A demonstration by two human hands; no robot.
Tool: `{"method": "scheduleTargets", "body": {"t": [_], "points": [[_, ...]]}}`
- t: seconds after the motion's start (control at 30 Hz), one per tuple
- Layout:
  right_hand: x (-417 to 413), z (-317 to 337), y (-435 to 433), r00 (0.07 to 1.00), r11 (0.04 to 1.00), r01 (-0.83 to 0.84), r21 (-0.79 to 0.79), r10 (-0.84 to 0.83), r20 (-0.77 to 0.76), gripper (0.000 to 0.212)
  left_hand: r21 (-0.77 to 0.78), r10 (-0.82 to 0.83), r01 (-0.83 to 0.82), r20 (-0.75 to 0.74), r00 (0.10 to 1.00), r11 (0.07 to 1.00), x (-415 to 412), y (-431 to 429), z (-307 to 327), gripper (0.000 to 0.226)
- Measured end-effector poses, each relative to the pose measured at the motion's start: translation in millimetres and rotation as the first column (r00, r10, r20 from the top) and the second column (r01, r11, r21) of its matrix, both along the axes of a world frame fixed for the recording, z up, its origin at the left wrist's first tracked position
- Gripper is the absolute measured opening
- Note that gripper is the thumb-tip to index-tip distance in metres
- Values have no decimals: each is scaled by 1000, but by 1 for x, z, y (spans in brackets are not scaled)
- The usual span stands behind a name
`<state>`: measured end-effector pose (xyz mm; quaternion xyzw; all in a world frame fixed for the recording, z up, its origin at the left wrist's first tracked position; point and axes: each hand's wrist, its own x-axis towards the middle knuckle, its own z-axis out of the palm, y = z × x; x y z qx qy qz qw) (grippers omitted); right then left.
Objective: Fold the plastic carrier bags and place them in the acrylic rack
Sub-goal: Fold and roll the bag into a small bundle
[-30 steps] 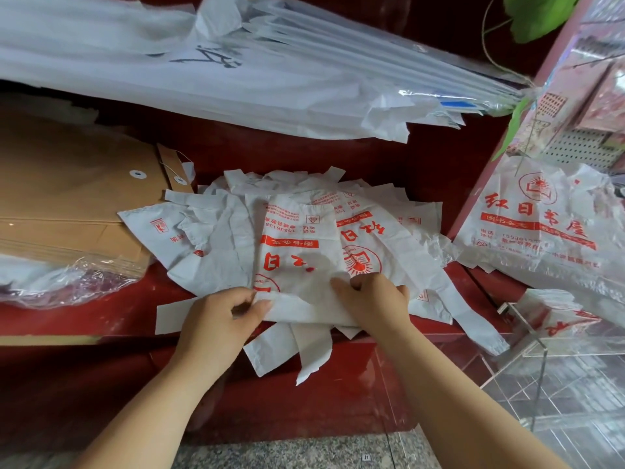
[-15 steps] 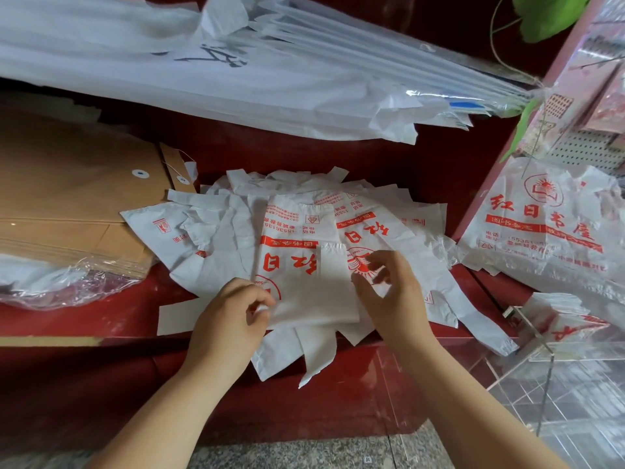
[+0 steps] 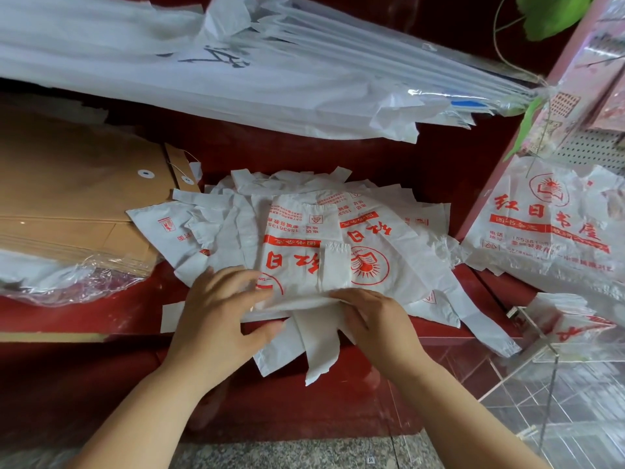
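Left hand [image 3: 220, 319] lies on the near left corner of the top carrier bag [image 3: 297, 238], fingers spread flat on top and thumb tucked under the near edge, so it pinches that edge. Right hand [image 3: 378, 323], just beside it, curls its fingers over the same near edge and grips it. One narrow flap of this bag is folded up onto the red print beyond the right hand's fingers.

The bag tops a loose pile of carrier bags [image 3: 209, 231] fanned out beyond both hands on a red counter ledge [image 3: 101, 316]. Their handle strips [image 3: 321, 350] hang over the ledge's front edge between the wrists.

Left of the left hand, bare ledge runs up to a stack of brown envelopes [image 3: 67, 198] partly in clear wrap [image 3: 67, 282].

Right of the right hand, past one trailing handle, stands the acrylic rack [image 3: 554, 358] with folded bags [image 3: 568, 319] in it. A printed bag [image 3: 548, 231] hangs above the rack, and large white bags [image 3: 236, 72] overhang the far side.
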<state>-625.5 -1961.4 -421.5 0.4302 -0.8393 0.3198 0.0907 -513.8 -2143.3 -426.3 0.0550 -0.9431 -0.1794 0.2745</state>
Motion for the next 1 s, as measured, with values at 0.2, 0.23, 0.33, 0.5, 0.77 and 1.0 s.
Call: {"method": "scheduleTargets", "body": {"t": [0.2, 0.23, 0.33, 0.5, 0.77, 1.0], "points": [[5, 3, 17, 999, 987, -44, -153, 43, -8, 34, 186, -239, 256, -109, 965, 949, -3, 3, -2, 38], [8, 2, 21, 999, 986, -50, -160, 49, -10, 30, 235, -239, 261, -120, 964, 936, -4, 2, -4, 37], [12, -2, 30, 993, 976, -75, -206, 92, 75, 26, 325, -227, 252, -112, 967, 912, -5, 6, -7, 42], [6, -9, 35, 996, 988, -85, -125, 89, 26, 28, 560, -195, 176, -26, 981, 810, 0, 18, 1, 39], [-1, 0, 27, 969, 994, 61, -92, -37, 242, 37, 632, -142, 80, 48, 989, 771, -1, 17, 9, 46], [-8, 8, -2, 888, 942, 326, -86, -273, 370, 40, 618, 179, -138, -4, 984, 774, -17, 25, 9, 39]]}}
